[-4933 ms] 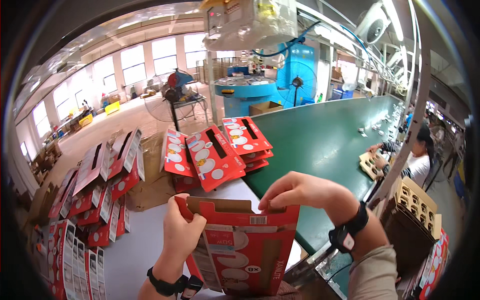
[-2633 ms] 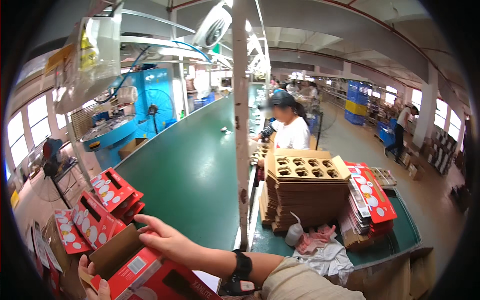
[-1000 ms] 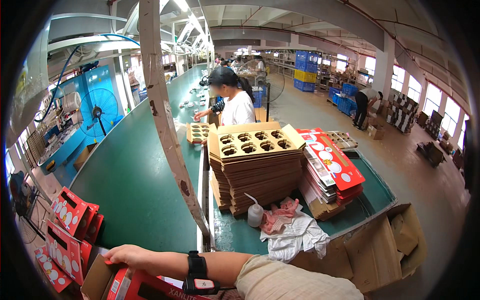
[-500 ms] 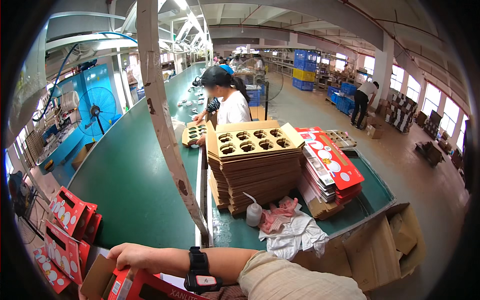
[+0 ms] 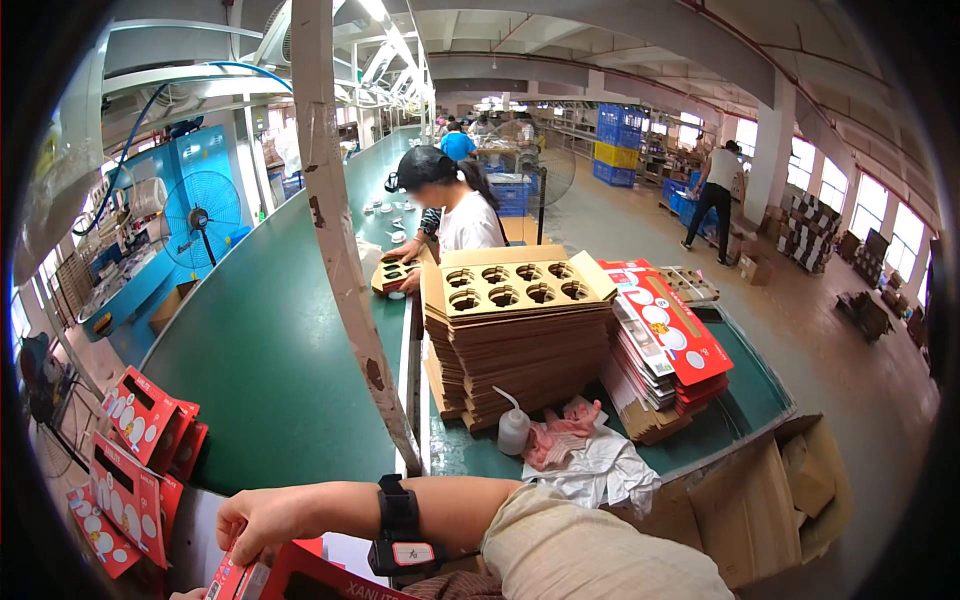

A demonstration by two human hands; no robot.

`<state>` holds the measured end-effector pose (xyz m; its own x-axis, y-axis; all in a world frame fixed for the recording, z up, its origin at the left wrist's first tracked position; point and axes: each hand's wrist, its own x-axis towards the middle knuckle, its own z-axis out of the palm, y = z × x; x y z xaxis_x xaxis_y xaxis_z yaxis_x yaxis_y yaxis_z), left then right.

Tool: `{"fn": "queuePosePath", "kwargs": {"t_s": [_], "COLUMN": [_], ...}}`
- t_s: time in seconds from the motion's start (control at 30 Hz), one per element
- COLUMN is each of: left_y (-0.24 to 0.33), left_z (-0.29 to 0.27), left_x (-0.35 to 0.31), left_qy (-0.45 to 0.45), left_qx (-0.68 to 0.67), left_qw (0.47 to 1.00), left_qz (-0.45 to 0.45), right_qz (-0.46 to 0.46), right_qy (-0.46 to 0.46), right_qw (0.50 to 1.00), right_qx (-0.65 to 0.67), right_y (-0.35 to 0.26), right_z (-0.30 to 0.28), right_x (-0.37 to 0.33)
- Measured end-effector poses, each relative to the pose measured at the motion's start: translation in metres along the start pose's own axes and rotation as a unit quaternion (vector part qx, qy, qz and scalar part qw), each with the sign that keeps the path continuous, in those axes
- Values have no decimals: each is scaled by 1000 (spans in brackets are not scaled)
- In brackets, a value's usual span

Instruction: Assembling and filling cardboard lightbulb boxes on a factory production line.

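A long factory hall under a concrete ceiling (image 5: pixel 620 40) with strip lights (image 5: pixel 385 30) running toward the far end. A green conveyor belt (image 5: pixel 270 350) stretches down the left side, crossed by a worn white post (image 5: pixel 340 230). A blue standing fan (image 5: pixel 203 220) stands beside the belt. Windows (image 5: pixel 890 230) line the right wall, throwing daylight on the grey floor (image 5: pixel 640 230). Blue crates (image 5: pixel 617 135) are stacked far back, with cartons (image 5: pixel 810 215) piled along the wall by the windows
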<state>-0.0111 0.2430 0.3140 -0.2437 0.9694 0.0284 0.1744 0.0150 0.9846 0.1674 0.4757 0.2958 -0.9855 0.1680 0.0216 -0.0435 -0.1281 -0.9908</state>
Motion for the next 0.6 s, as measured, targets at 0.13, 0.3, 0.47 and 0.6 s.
{"fn": "queuePosePath", "kwargs": {"t_s": [0.13,0.3,0.47,0.6], "left_y": [19,35,39,37], "left_z": [5,4,2,1], "left_x": [-6,-7,-11,-13], "left_qy": [-17,-88,-96,-105], "left_qx": [-4,6,27,49], "left_qw": [999,990,986,985], "left_qz": [-32,-108,-136,-129], "right_qz": [25,48,57,90], "right_qy": [-23,-73,-103,-113], "right_qw": [999,995,987,985], "right_qx": [0,-38,-111,-94], "right_y": [-8,-6,-7,-10], "right_z": [6,6,7,10], "right_x": [0,11,18,18]}}
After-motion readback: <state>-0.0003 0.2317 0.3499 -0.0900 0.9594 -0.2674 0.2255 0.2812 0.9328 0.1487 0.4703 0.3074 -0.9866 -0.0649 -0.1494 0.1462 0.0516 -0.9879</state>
